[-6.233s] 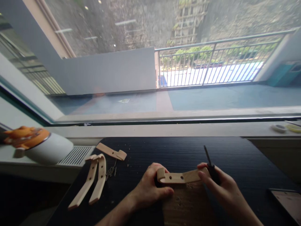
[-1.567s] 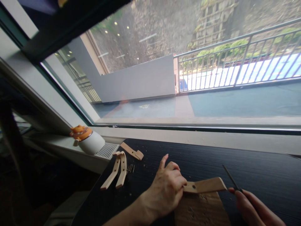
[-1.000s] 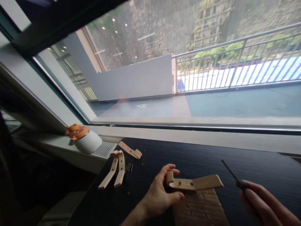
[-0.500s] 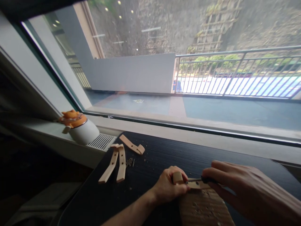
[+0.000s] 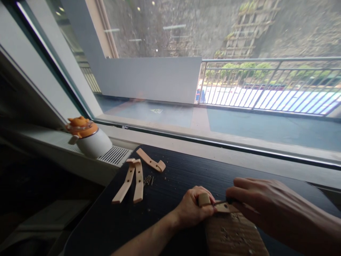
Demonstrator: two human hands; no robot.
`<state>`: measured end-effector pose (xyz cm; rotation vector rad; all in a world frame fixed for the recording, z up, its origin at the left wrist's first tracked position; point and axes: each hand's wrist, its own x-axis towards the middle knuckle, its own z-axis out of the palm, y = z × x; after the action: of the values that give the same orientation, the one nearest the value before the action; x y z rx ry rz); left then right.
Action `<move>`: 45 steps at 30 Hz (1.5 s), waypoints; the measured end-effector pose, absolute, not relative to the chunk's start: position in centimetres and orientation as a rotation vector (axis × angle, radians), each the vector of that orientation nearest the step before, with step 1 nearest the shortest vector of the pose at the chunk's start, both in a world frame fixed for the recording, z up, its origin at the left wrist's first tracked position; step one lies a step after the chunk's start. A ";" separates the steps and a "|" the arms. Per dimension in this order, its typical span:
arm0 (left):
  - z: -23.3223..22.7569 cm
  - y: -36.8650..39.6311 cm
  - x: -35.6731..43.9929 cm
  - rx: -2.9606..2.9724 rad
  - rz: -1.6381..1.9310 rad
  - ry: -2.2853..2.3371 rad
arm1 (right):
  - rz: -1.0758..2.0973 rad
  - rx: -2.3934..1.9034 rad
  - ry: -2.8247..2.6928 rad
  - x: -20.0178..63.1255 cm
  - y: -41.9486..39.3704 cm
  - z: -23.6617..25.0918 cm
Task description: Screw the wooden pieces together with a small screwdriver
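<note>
Now both hands — left hand, right hand (screwdriver) — on wooden hook.

A black desk stands beneath a wide window. At its far left corner lie two curved wooden strips side by side, a third hooked strip just beyond them, and a small cluster of nails between. On the sill, over a vent grille, sits a white pot with an orange lid. Outside, a metal railing edges a balcony.
</note>
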<state>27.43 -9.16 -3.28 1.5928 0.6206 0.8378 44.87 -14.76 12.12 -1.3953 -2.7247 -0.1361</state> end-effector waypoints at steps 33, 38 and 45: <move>-3.0 -9.0 26.6 1.564 0.696 0.616 | -0.197 -1.321 -2.920 41.4 -12.4 12.4; -3.1 -8.9 26.7 1.577 0.714 0.589 | -0.209 -1.336 -2.930 41.1 -12.4 13.0; -2.9 -8.9 26.8 1.594 0.759 0.535 | -0.250 -1.458 -3.101 41.4 -12.2 13.2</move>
<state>26.81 -8.95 -2.86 1.5937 0.5352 0.7586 41.41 -12.18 13.16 -1.4581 -3.1007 -0.2497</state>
